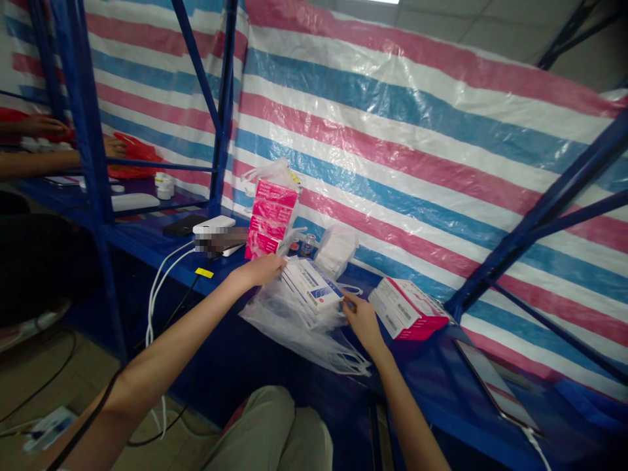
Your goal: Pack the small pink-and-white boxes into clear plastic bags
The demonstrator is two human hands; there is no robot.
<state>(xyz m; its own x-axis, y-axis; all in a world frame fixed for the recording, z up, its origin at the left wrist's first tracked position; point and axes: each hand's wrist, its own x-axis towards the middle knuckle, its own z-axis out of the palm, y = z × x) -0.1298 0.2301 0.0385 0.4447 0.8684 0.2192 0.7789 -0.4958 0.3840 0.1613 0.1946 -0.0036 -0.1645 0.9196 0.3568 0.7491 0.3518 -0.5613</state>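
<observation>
Blue-and-white boxes (314,286), grasped at the edges by both hands (267,269) (362,319), small print (308,275) illegible

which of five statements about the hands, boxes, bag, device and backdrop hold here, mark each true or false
1. The left hand and right hand are both at the white-and-blue boxes. True.
2. The nearest bag hangs from the frame. False: that clear bag lies on the blue table.
3. Pink-and-white boxes sit right of the right hand. True.
4. A white cable meets the flat device. True.
5. The backdrop is plain green. False: the sheet is striped.
</observation>
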